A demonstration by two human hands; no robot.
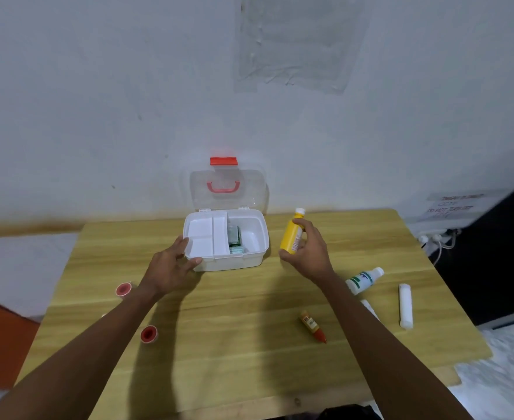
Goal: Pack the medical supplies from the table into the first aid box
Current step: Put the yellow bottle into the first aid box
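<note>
1. Table: smooth wood-grain top. Loose cylindrical items may roll toward its edges.
2. First aid box: white rigid plastic, clear lid open. Left hand, grip spread flat on its corner, steadies it.
3. Yellow bottle: slick plastic, clenched in right hand beside the box; may foul the inner tray.

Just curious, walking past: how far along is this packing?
Early on. The box is open with a few green packets inside. The right hand holds a yellow bottle; the left hand steadies the box. A white bottle, small orange bottle, gauze roll and two tape rolls wait.
</note>
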